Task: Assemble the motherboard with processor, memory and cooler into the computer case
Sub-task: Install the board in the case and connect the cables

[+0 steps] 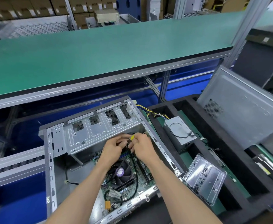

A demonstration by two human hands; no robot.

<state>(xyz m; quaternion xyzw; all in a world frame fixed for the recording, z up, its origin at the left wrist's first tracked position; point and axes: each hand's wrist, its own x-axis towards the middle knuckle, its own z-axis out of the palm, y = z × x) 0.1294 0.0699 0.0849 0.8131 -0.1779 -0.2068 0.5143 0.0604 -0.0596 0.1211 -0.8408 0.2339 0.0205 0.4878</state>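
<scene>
An open grey computer case [49,159] lies on its side in front of me. Inside it sits the green motherboard [142,183] with a black cooler fan [120,172] that has a purple label. Both hands work together just below the drive cage [90,131]. My left hand [112,148] grips a black cable [135,172] that runs down across the board. My right hand [143,145] pinches a small yellow connector [132,137] at the cable's upper end. What lies under the fingers is hidden.
A power supply [179,133] with loose wires sits in a black foam tray [168,143] on the right. A clear plastic screw tray [204,177] leans beside the case. The grey side panel [242,110] stands at the right. A green shelf [100,57] runs overhead.
</scene>
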